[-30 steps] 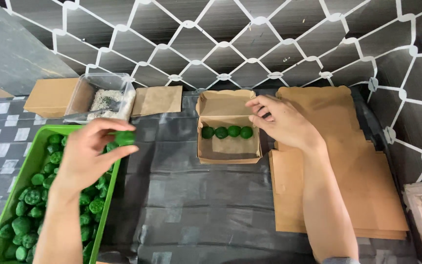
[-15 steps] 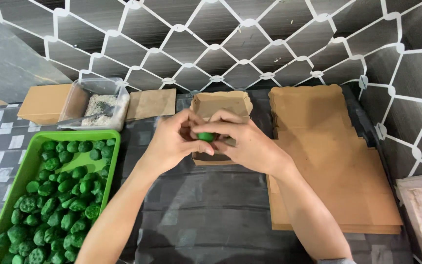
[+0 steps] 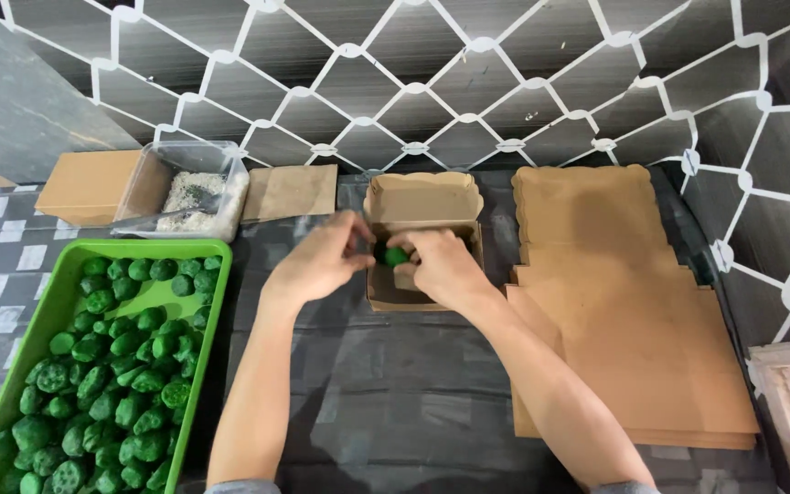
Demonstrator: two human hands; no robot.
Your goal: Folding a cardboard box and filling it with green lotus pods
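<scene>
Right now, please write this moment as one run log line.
left hand beside green ball | right hand holds green ball over open cardboard box | green tray left

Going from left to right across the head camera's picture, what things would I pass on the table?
Green tray of green balls → left hand → small open cardboard box with the right hand in it → stack of flat cardboard sheets.

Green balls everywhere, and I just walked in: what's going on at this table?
A person's two hands meet over a small open cardboard box. The left hand and right hand both touch one green ball at the box's opening. A green tray full of similar green balls sits to the left, a stack of flat cardboard sheets to the right, and a clear tub of pale grains behind the tray.
</scene>
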